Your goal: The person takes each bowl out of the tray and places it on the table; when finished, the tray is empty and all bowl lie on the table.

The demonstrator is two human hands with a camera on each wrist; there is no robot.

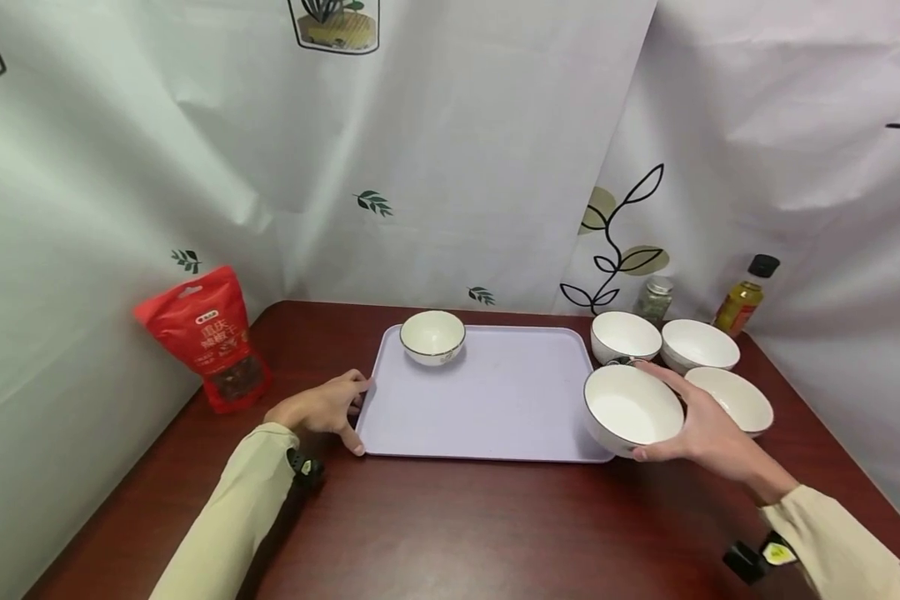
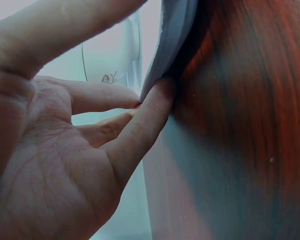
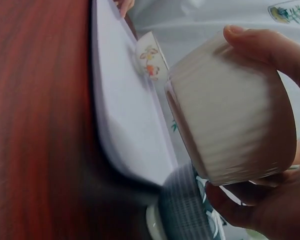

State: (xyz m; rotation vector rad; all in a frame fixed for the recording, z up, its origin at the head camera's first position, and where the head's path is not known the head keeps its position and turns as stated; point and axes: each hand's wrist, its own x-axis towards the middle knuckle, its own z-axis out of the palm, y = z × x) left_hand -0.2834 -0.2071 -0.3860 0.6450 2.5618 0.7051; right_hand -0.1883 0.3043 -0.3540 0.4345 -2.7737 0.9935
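The right grip point(image 1: 708, 433) holds a bowl point(image 1: 633, 408), with the tray point(image 1: 495, 408) to its left, running lengthwise toward the left grip point(image 1: 321, 408) (spread wide, touching the tray's edge).

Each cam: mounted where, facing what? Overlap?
Head: on the head, facing forward-down at the lavender tray; left grip, right grip, sleeves show.
Left wrist: at that wrist, facing the tray's edge; left grip shows.
Right wrist: at that wrist, facing the held bowl; both grips show.
Shared, head and right wrist: tray, held bowl, floral bowl.
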